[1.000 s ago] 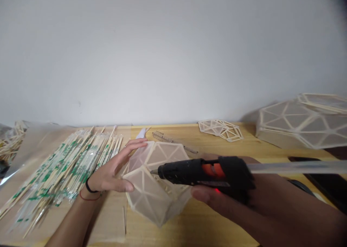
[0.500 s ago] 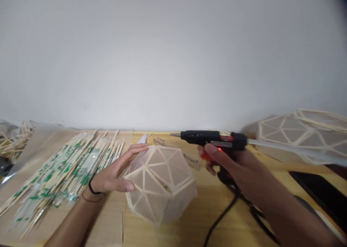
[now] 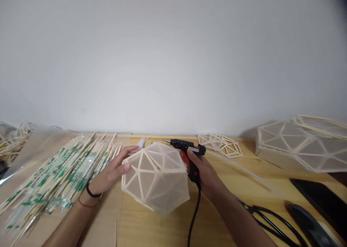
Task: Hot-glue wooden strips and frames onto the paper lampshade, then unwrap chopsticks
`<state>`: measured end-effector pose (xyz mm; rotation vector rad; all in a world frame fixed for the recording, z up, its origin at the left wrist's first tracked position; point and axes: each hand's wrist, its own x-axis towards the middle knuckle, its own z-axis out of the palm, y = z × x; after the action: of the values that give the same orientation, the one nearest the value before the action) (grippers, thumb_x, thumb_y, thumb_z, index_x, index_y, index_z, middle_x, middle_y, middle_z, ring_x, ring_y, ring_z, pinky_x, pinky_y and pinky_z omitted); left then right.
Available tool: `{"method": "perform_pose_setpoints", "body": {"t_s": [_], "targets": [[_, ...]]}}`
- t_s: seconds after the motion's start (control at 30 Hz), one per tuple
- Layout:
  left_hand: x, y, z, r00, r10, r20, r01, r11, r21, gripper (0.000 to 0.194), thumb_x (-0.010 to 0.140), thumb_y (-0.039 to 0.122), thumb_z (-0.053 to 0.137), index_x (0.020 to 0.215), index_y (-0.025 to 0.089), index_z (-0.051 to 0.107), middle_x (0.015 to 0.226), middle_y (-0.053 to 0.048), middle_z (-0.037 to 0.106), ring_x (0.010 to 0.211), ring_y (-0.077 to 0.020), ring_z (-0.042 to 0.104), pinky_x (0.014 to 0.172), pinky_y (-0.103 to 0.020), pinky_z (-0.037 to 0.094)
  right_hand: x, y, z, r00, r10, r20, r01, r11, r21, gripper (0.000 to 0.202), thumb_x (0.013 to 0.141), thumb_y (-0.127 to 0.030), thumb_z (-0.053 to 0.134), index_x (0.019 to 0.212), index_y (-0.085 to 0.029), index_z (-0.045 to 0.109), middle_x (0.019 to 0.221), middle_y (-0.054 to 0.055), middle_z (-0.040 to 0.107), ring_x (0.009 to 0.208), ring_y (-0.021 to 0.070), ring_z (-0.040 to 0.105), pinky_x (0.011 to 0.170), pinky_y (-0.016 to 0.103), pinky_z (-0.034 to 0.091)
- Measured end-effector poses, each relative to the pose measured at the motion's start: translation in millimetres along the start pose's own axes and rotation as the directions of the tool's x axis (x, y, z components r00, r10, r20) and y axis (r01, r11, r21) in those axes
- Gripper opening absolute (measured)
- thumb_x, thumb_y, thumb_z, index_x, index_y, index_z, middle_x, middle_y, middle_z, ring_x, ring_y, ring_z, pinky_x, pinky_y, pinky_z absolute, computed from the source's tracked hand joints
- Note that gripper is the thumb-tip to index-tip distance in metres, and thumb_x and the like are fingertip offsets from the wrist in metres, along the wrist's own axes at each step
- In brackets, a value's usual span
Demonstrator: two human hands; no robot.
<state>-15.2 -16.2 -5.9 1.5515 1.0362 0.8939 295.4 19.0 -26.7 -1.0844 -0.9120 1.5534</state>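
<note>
A rounded paper-covered lantern frame (image 3: pixel 169 189), built of thin wooden sticks in triangles, is in the middle above the table. My left hand (image 3: pixel 112 173) grips its left edge, with the thumb on the near panels and the fingers behind. My right hand (image 3: pixel 204 173) is wrapped round the red and black handle of a hot glue gun (image 3: pixel 187 145). The gun's metal nozzle points left, just beyond the lantern's far upper side. A long translucent glue stick (image 3: pixel 244 171) trails from the gun's rear. The lantern hides part of the right fingers.
Green-and-clear wrapped chopsticks (image 3: pixel 70 167) lie in a pile at left. A small stick lattice (image 3: pixel 221 144) is by the wall; a larger papered frame (image 3: pixel 290 142) stands at right. Near it are a black phone (image 3: pixel 322 200), a dark mouse-like object (image 3: pixel 306 221) and black-handled scissors (image 3: pixel 271 220).
My right hand has brought the glue gun left and closer to the lantern, and its nozzle has dropped slightly. The lantern has turned and tilted in my left hand.
</note>
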Motion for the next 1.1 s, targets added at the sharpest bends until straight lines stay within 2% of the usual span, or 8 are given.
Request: {"method": "perform_pose_setpoints", "body": {"t_s": [0.17, 0.3, 0.43, 0.53, 0.7, 0.87, 1.0, 1.1], "targets": [[1.7, -1.2, -3.3, 0.993, -0.011, -0.118, 0.02, 0.997, 0.073, 0.057, 0.1, 0.065, 0.056, 0.142, 0.026, 0.062, 0.152, -0.009, 0.06, 0.138, -0.0332, 0.055, 0.117, -0.043, 0.039, -2.6, 2.7, -1.7, 0.999, -0.033, -0.019, 0.032, 0.998, -0.051, 0.062, 0.074, -0.078, 0.08, 0.094, -0.02, 0.079, 0.105, 0.01, 0.08, 0.09, 0.0253, 0.075, 0.069, 0.031, 0.059], [3.8, -0.6, 0.3, 0.988, -0.079, -0.135, 0.087, 0.995, 0.055, 0.057, 0.105, 0.065, 0.044, 0.143, 0.026, 0.06, 0.142, -0.01, 0.068, 0.122, -0.0304, 0.064, 0.105, -0.041, 0.049, -7.0, 1.6, -1.9, 0.998, -0.056, -0.01, 0.054, 0.989, -0.138, 0.065, 0.076, -0.081, 0.076, 0.092, -0.018, 0.078, 0.099, 0.011, 0.078, 0.084, 0.0226, 0.072, 0.061, 0.026, 0.054], [6.9, -2.7, 3.0, 0.979, -0.136, -0.15, 0.112, 0.982, -0.154, 0.061, 0.105, 0.067, 0.036, 0.142, 0.026, 0.063, 0.138, -0.012, 0.071, 0.127, -0.0356, 0.066, 0.105, -0.047, 0.052, -7.8, -0.4, -1.6, 0.997, -0.076, -0.007, 0.072, 0.968, -0.241, 0.067, 0.077, -0.082, 0.074, 0.088, -0.017, 0.076, 0.088, 0.008, 0.075, 0.07, 0.018, 0.064, 0.056, 0.026, 0.048], [4.5, -5.6, -2.9, 0.992, -0.084, -0.091, 0.057, 0.962, -0.268, 0.057, 0.1, 0.059, 0.045, 0.141, 0.027, 0.067, 0.139, -0.012, 0.072, 0.136, -0.0393, 0.061, 0.113, -0.052, 0.049, -6.8, 1.1, -1.0, 0.997, -0.077, -0.016, 0.068, 0.945, -0.319, 0.065, 0.078, -0.082, 0.07, 0.082, -0.017, 0.074, 0.079, 0.005, 0.072, 0.062, 0.0157, 0.057, 0.056, 0.028, 0.046], [-1.4, -5.8, -10.7, 0.991, 0.055, 0.121, -0.04, 0.992, -0.122, 0.075, 0.084, 0.048, 0.074, 0.155, 0.028, 0.058, 0.152, -0.01, 0.065, 0.148, -0.0386, 0.052, 0.122, -0.047, 0.042, -7.6, 7.2, 3.6, 0.998, -0.051, -0.041, 0.029, 0.906, -0.423, 0.059, 0.084, -0.074, 0.067, 0.078, -0.016, 0.072, 0.068, 0.005, 0.07, 0.064, 0.0209, 0.063, 0.06, 0.031, 0.046], [8.5, -0.6, 4.3, 0.995, 0.09, 0.04, -0.097, 0.969, 0.227, 0.059, 0.085, 0.047, 0.082, 0.138, 0.021, 0.074, 0.132, -0.015, 0.077, 0.126, -0.0369, 0.068, 0.105, -0.04, 0.056, -9.0, 6.3, 6.2, 0.998, -0.052, -0.045, 0.028, 0.9, -0.436, 0.057, 0.084, -0.072, 0.066, 0.079, -0.015, 0.073, 0.075, 0.008, 0.075, 0.07, 0.0251, 0.07, 0.063, 0.033, 0.052], [13.8, -4.8, 8.8, 0.995, 0.092, -0.033, -0.081, 0.964, 0.254, 0.038, 0.085, 0.046, 0.082, 0.111, 0.018, 0.084, 0.104, -0.011, 0.083, 0.098, -0.0314, 0.075, 0.079, -0.034, 0.061, -6.2, 3.4, 1.6, 0.995, -0.086, -0.042, 0.063, 0.919, -0.39, 0.065, 0.081, -0.079, 0.066, 0.087, -0.015, 0.076, 0.077, 0.009, 0.075, 0.064, 0.0218, 0.069, 0.057, 0.031, 0.055], [14.0, -7.2, 6.3, 0.99, 0.105, -0.09, -0.08, 0.966, 0.244, 0.04, 0.091, 0.047, 0.078, 0.116, 0.017, 0.079, 0.112, -0.01, 0.08, 0.1, -0.0285, 0.074, 0.086, -0.039, 0.063, -4.6, 0.8, -2.4, 0.992, -0.124, -0.031, 0.106, 0.934, -0.342, 0.072, 0.081, -0.085, 0.062, 0.084, -0.015, 0.077, 0.076, 0.009, 0.074, 0.063, 0.0201, 0.068, 0.059, 0.031, 0.057]]}}
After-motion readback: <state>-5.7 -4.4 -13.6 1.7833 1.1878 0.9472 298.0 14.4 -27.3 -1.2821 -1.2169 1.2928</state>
